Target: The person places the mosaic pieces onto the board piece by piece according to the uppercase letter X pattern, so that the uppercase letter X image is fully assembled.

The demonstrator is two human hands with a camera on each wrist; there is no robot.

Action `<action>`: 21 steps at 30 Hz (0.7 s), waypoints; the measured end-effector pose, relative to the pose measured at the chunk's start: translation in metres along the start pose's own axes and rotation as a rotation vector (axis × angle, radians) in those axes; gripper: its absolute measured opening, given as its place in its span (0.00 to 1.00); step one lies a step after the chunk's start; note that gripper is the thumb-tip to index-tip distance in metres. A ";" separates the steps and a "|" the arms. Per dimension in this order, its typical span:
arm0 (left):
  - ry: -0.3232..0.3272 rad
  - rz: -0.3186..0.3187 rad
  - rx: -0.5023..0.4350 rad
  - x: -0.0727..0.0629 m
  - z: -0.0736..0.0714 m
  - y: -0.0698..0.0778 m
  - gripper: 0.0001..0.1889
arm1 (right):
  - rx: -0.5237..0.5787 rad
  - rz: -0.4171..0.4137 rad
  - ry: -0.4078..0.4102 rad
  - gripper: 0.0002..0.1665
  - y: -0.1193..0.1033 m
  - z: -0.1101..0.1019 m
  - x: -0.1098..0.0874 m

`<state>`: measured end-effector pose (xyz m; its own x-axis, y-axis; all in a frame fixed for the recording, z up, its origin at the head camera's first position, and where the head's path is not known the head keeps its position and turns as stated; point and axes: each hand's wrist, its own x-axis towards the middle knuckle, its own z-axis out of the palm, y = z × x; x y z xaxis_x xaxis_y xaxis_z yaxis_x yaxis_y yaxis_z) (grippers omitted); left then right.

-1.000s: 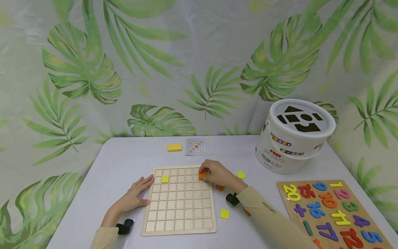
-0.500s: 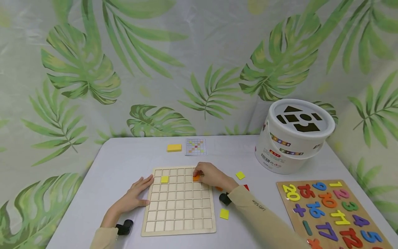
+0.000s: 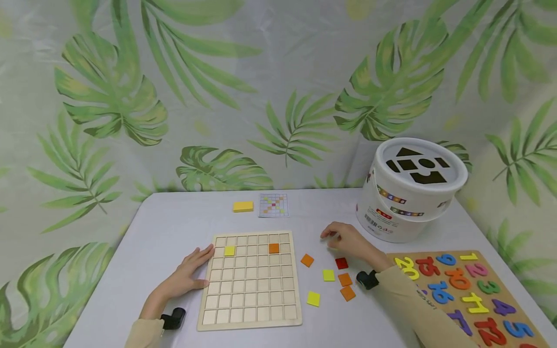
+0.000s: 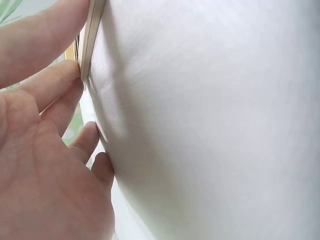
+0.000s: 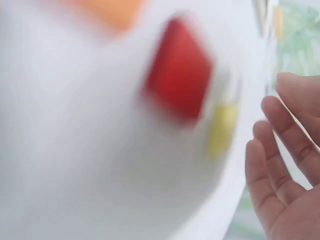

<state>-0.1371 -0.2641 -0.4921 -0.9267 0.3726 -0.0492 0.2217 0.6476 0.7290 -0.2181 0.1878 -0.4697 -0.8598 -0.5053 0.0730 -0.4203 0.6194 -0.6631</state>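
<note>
My left hand (image 3: pixel 188 273) lies along the left edge of a wooden grid board (image 3: pixel 250 324), its fingers touching the rim; the left wrist view shows the fingertips against the board's edge (image 4: pixel 92 42). In the grid's second row sit a yellow tile (image 3: pixel 229 251) and, farther right, an orange tile (image 3: pixel 273 248). My right hand (image 3: pixel 350 241) hovers to the right of the board with loosely bent fingers and nothing visible between them. In the right wrist view, a yellow tile (image 5: pixel 223 127) lies near its fingertips, beyond a blurred red tile (image 5: pixel 182 72); the hand covers that yellow tile in the head view.
Loose orange (image 3: pixel 307 260), red (image 3: pixel 341 263) and yellow (image 3: pixel 313 298) tiles lie right of the board. Behind it are a patterned card (image 3: pixel 273 205) and a yellow block (image 3: pixel 242 207). A white bucket (image 3: pixel 391 220) and a number puzzle board (image 3: pixel 435 290) stand on the right.
My right hand set the orange tile down in the second row, shifting it one cell left, let go, and moved right off the board to the loose tiles. My left hand stayed put.
</note>
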 end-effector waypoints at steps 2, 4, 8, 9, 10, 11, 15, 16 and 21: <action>0.001 0.000 -0.002 -0.001 0.000 0.000 0.44 | -0.008 0.033 -0.019 0.13 0.008 -0.005 -0.007; 0.003 0.002 -0.009 -0.001 0.000 0.001 0.44 | -0.014 0.044 -0.037 0.15 0.014 -0.007 -0.011; 0.006 0.018 -0.010 0.000 0.000 0.001 0.44 | -0.034 0.025 -0.040 0.18 0.019 -0.008 -0.015; 0.007 0.021 -0.009 0.000 0.001 0.001 0.44 | -0.037 0.022 -0.038 0.18 0.019 -0.008 -0.015; 0.006 0.022 -0.006 0.000 0.001 0.000 0.43 | -0.044 0.025 -0.037 0.18 0.020 -0.007 -0.015; 0.004 0.019 -0.004 0.001 0.001 0.000 0.43 | -0.049 0.035 -0.041 0.17 0.020 -0.007 -0.015; -0.004 0.002 -0.004 0.001 0.001 -0.001 0.43 | -0.067 0.090 -0.061 0.15 0.016 -0.003 -0.011; -0.006 -0.002 -0.005 0.001 0.001 0.000 0.43 | -0.069 0.097 -0.063 0.14 0.014 -0.002 -0.010; -0.003 -0.004 -0.004 0.000 0.000 0.001 0.44 | -0.040 0.033 -0.039 0.14 -0.005 0.011 0.001</action>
<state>-0.1368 -0.2633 -0.4910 -0.9266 0.3721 -0.0545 0.2164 0.6462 0.7319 -0.2135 0.1777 -0.4750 -0.8617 -0.5069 0.0225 -0.4043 0.6592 -0.6340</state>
